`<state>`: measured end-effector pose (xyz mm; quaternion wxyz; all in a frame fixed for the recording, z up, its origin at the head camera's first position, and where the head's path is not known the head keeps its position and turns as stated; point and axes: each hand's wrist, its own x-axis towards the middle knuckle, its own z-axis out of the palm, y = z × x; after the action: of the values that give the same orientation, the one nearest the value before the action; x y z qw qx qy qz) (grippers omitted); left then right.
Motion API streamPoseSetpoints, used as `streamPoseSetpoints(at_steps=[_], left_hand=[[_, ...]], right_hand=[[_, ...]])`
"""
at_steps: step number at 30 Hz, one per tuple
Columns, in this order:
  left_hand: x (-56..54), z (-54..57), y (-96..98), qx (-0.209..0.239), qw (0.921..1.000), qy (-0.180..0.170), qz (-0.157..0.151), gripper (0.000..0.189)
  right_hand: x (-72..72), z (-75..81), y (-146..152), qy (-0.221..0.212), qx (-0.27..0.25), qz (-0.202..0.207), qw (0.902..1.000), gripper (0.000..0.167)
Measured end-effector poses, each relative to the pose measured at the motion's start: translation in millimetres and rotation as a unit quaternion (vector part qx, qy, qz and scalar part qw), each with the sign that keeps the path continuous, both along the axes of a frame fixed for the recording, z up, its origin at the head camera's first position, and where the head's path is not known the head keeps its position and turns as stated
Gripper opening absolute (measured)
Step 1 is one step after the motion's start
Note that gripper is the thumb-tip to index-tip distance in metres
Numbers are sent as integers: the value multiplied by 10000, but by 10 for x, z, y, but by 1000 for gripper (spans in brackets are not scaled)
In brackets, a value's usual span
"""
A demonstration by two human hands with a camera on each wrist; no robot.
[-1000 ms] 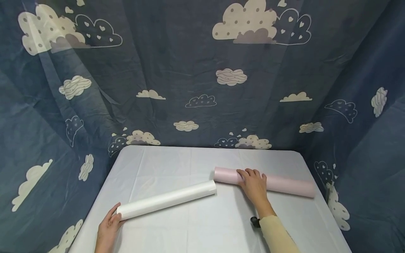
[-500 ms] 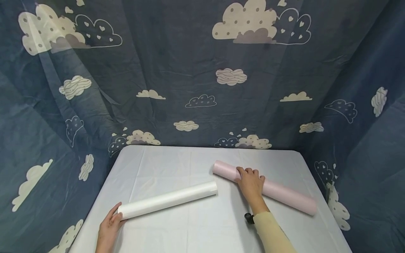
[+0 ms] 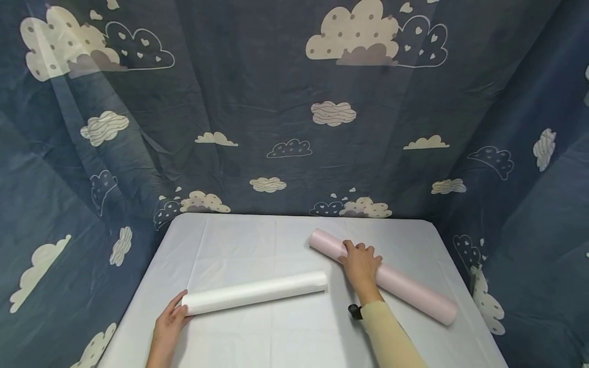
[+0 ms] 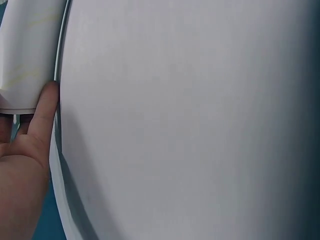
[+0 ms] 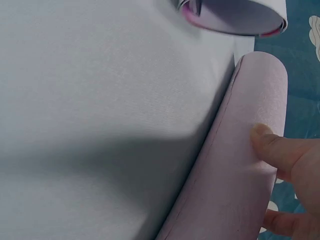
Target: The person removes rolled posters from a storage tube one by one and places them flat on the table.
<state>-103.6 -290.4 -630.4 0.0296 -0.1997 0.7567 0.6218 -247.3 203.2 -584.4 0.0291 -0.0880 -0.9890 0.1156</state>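
Observation:
A long white roll of paper-like sheet (image 3: 257,291) lies slanted on the white-covered table. My left hand (image 3: 169,324) holds its left end between thumb and fingers; the left wrist view shows the thumb (image 4: 46,107) along the roll's side. A pale pink roll (image 3: 414,292) lies to the right, running from back left to front right. Reaching over it, my right hand (image 3: 362,266) grips it left of its middle, with the thumb (image 5: 267,142) pressed on its surface. The white roll's hollow end (image 5: 240,17) appears in the right wrist view, apart from the pink roll.
White cloth (image 3: 230,342) with fold creases covers the table. Dark blue curtains (image 3: 257,76) with cloud prints hang behind and at both sides. A small black device (image 3: 355,312) sits at the right wrist, by a pale yellow sleeve (image 3: 391,337).
The pink roll has turned, its right end swinging toward me and its left end going back slightly. The white roll and my left hand have shifted right, and that roll lies less slanted.

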Motion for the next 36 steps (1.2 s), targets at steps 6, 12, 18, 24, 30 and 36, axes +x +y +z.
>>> streamPoseSetpoints(at_steps=[6,12,18,24,30,36], left_hand=[[-74,24,123,-7,9999,20,-116,53],[-95,29,188,-49,9997,109,-224,51],[-114,24,230,-24,9995,158,-265,51],[-135,17,282,113,9995,131,-267,51],[-144,9,287,103,9995,89,-290,52],[-145,13,279,50,9996,119,-268,52]], right_hand=[[-51,-2,9,45,-179,-38,9998,55],[-110,-5,2,-27,-92,-107,9999,55],[-173,-18,-18,-128,-150,-264,9995,55],[-176,4,-26,-121,-201,-347,9991,56],[-138,-4,55,-220,-268,-289,9990,61],[46,60,243,-70,-505,-257,9984,64]])
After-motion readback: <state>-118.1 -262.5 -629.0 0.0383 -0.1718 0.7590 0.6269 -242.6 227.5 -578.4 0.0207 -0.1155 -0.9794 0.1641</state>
